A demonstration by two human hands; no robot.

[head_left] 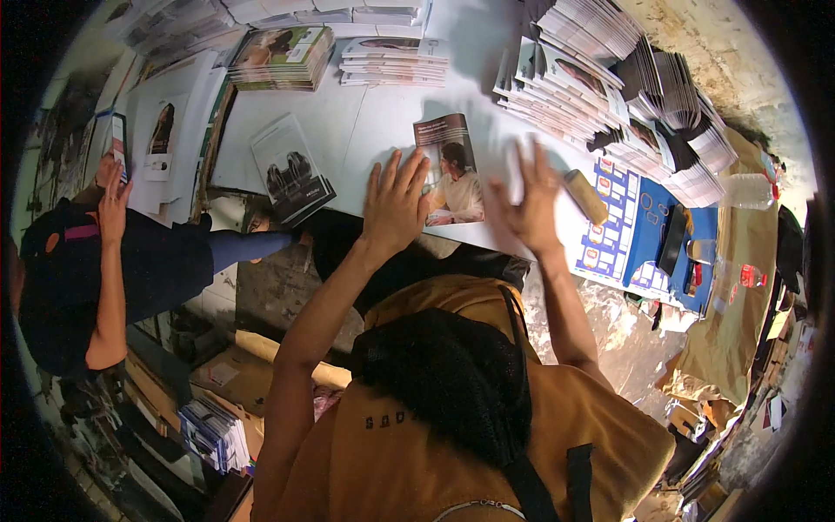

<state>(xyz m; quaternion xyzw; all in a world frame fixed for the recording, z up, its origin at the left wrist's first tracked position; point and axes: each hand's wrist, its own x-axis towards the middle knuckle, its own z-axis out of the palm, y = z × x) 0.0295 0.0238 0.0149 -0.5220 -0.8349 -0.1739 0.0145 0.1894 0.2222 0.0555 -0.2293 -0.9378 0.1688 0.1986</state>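
A folded leaflet [461,174] with a picture of a person in a white top lies on the white table in front of me. My left hand [396,204] rests flat at its left edge, fingers stretched out, with the fingertips over that edge. To the right of the leaflet is my right hand [531,200], spread above the table and a little blurred by motion; it holds nothing. Whether it touches the table I cannot tell. A short tan cylinder [586,197] lies just right of it. Left of my left hand sit grey-and-black booklets [291,170], slightly overlapping.
Tall stacks of leaflets [565,87] stand at the back right, smaller piles [393,61] at the back. A blue board [657,230] with small tools lies right, near a clear plastic bottle [750,191]. At left another person [104,278] holds a phone [119,143].
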